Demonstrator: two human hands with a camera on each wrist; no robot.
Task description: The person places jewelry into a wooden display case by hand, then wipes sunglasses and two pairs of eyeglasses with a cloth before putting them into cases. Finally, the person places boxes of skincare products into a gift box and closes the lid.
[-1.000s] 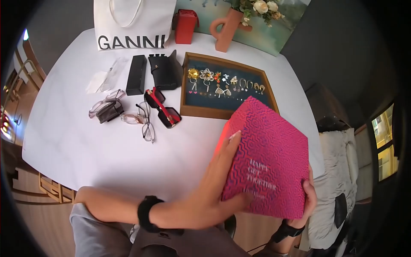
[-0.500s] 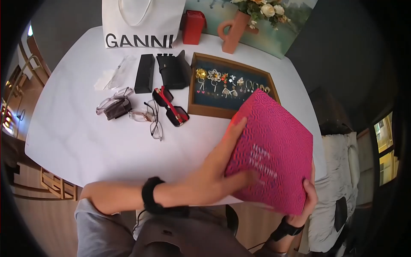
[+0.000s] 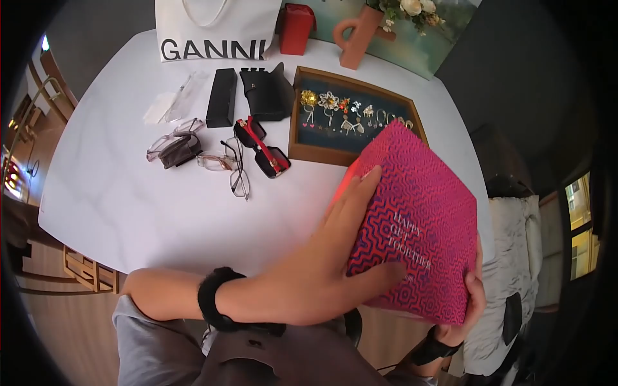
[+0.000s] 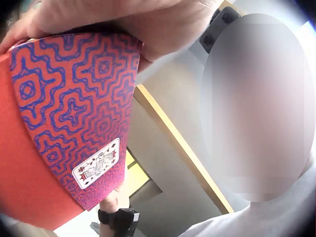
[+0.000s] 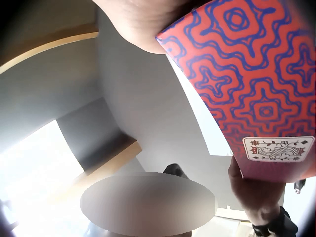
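A pink-red box (image 3: 418, 219) with a blue maze pattern and the white words "HAPPY GET TOGETHER" is held tilted above the table's near right edge. My left hand (image 3: 315, 276) grips its left side, thumb across the printed face and fingers along the plain red side. On the lower right edge my right hand (image 3: 475, 302) holds it, partly hidden behind it. The left wrist view shows a playing-card picture (image 4: 96, 164) on a patterned face of the box, with my left hand (image 4: 118, 22) at its upper edge.
Glasses (image 3: 238, 174), red-armed sunglasses (image 3: 262, 148) and black cases (image 3: 222, 96) lie on the white table (image 3: 129, 219). A jewellery tray (image 3: 322, 153) sits behind the box. Farther back stand a GANNI bag (image 3: 215, 29), a red box (image 3: 296, 29) and a vase (image 3: 357, 42).
The head view has shifted, so the table things sit farther right and slightly higher. The box has moved a little right and up in the picture, with both hands still holding it.
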